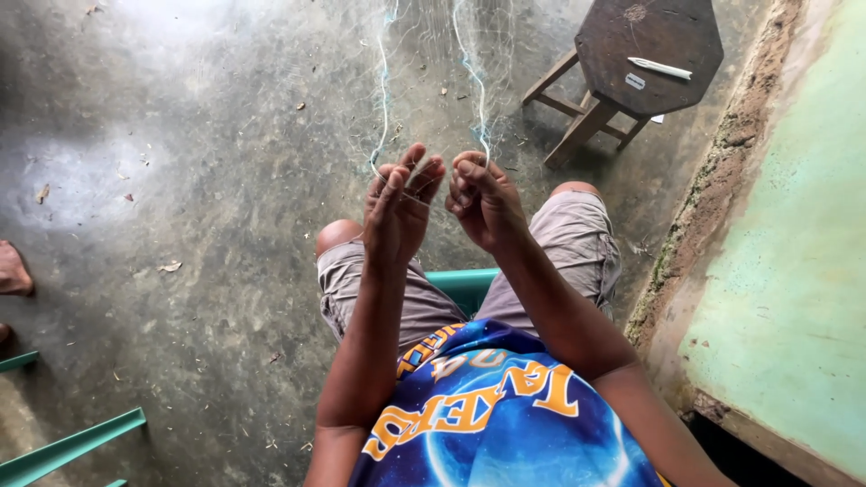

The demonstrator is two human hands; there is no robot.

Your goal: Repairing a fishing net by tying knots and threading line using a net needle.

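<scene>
The person sits on a green seat [465, 281] and holds both hands up over the knees, with a fine net [431, 54] stretched away from them toward the top of the view. The net hangs in the air above the concrete floor [198, 180]; nothing carries it but the hands. The left hand [400, 209] has its fingers nearly straight and close together, and a pale blue strand runs up from the fingertips, apparently caught between them. The right hand [483, 200] is curled into a loose fist, pinching a second strand near the thumb. The mesh looks very light, limp and easily snagged or torn, and so thin that it is hard to see. The thicker blue edge cords seem the soundest place to grip. A wooden stool [645, 54] stands well apart at upper right, with a white tool [660, 68] on it.
</scene>
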